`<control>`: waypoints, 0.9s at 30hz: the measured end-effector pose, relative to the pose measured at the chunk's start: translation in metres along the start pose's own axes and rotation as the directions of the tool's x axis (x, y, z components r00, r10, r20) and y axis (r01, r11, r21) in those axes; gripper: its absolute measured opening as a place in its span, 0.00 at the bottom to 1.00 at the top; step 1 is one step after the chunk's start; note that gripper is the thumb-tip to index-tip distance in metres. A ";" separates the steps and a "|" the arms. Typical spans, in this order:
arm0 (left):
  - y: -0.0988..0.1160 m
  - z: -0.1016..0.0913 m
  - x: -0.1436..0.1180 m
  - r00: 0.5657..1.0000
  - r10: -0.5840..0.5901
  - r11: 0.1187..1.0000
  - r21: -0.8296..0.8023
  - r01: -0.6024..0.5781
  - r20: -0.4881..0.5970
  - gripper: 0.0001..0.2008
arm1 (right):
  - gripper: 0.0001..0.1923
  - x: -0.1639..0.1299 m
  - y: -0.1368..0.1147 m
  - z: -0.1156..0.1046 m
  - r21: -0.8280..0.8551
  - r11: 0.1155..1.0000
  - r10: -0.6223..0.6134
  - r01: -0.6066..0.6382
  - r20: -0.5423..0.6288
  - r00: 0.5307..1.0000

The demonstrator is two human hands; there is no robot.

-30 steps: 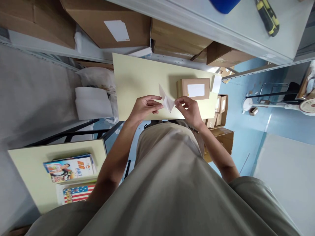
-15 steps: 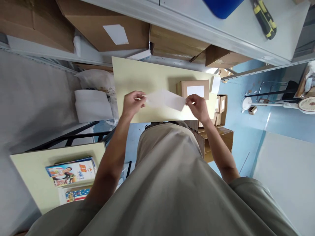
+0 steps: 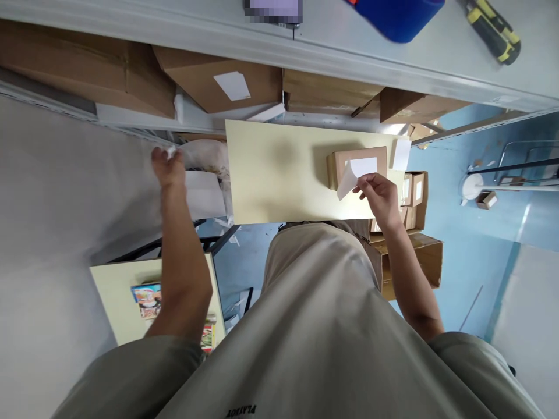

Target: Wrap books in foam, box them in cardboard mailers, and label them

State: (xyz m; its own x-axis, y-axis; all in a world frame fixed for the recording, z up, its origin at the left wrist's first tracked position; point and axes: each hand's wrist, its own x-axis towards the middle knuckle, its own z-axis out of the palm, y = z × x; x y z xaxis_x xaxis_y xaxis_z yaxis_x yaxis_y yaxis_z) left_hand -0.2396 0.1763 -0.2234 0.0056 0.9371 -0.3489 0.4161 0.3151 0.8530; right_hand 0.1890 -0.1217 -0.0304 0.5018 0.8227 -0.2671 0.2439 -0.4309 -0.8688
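My right hand (image 3: 381, 201) pinches a small white label (image 3: 347, 181) by its edge, and the label's free end curls. Label and hand are just in front of a small cardboard box (image 3: 332, 170), which has a white label on its top. The box rests on a pale yellow tabletop (image 3: 271, 180). Far to the left, beyond the tabletop's edge, my left hand (image 3: 168, 169) is raised with its fingers closed. A small bit of white paper (image 3: 172, 152) shows at those fingertips, slightly blurred.
A stack of white labels (image 3: 400, 154) lies at the tabletop's right end. An open carton (image 3: 419, 198) of small boxes stands right of it. Large cartons (image 3: 227, 87) fill the shelf behind. A yellow-black tool (image 3: 493, 32) lies above. Clear plastic bags (image 3: 203, 154) hang left.
Both hands were stretching white paper between them over the tabletop. They have parted: my left hand swung far left with a white bit, while my right keeps the label near the box.
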 end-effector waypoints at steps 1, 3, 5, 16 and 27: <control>0.006 0.015 -0.011 0.996 -0.043 0.999 -0.024 0.042 -0.076 0.24 | 0.21 0.000 0.002 0.001 0.018 1.000 0.005 -0.005 0.007 1.000; 0.023 0.053 -0.046 0.995 -0.074 0.994 -0.087 0.068 -0.069 0.23 | 0.22 0.002 0.007 0.001 0.047 0.999 0.016 -0.018 0.032 0.999; 0.050 0.096 -0.098 0.997 -0.015 0.965 -0.260 0.035 0.078 0.23 | 0.22 0.004 0.013 -0.002 0.070 0.997 0.025 -0.029 0.067 0.997; 0.175 0.252 -0.285 0.889 0.315 0.948 -0.064 -0.312 0.333 0.13 | 0.21 0.023 0.052 -0.033 0.259 0.960 0.059 -0.104 0.175 0.983; 0.173 0.320 -0.315 0.890 0.401 0.906 0.049 -0.420 0.219 0.13 | 0.22 0.032 0.093 -0.080 0.425 0.893 0.035 -0.149 0.264 0.964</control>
State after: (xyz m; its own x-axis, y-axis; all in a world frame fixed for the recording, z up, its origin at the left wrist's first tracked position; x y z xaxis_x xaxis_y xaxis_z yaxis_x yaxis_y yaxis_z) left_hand 0.1210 -0.1122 -0.0904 0.3713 0.9270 -0.0537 0.4192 -0.1157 0.9005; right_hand 0.2943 -0.1649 -0.0861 0.2727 0.8760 -0.3978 -0.2098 -0.3493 -0.9132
